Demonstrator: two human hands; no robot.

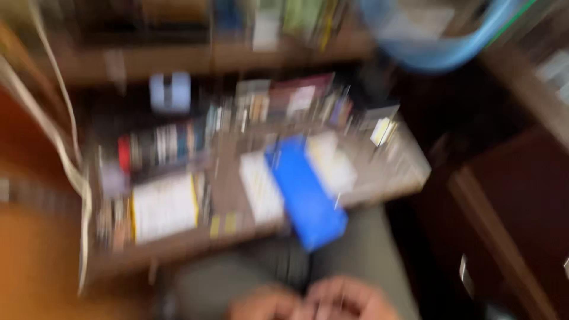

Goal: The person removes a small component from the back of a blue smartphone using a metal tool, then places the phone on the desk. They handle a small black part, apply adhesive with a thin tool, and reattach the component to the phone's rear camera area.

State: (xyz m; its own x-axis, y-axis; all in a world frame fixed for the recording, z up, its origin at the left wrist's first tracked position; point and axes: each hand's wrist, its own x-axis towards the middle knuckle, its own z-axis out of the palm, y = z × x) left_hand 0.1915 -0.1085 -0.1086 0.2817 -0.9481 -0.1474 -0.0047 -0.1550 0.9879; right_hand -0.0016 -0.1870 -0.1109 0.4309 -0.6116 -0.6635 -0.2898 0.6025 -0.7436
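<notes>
From my feed the whole view is smeared with motion, so I can only call the big shapes. My two hands sit at the bottom edge, close together over my lap: the left hand [264, 305] and the right hand [349, 302] look to be touching or nearly so, fingers curled inward. I cannot tell whether they pinch something small between them or are just closed on each other; the blur hides it.

Just ahead of the hands, past my knees, a blue box [305, 189] lies slanted on the low shelf [409, 178], its near end poking over the front edge toward me. A white packet [261, 186] lies against its left side and another pale one [332, 163] against its right. Neither hand touches the blue box.

As for progress, I judge nothing on that shelf is being handled right now, so whatever the hands are doing happens in the lap.

Further out to the left lies a white card with a yellow edge [165, 207]. Beyond it, a row of books or cases [160, 145] stands upright. Far ahead and to the right, a light blue tub [435, 53] shows only its rim; what is inside I cannot make out
</notes>
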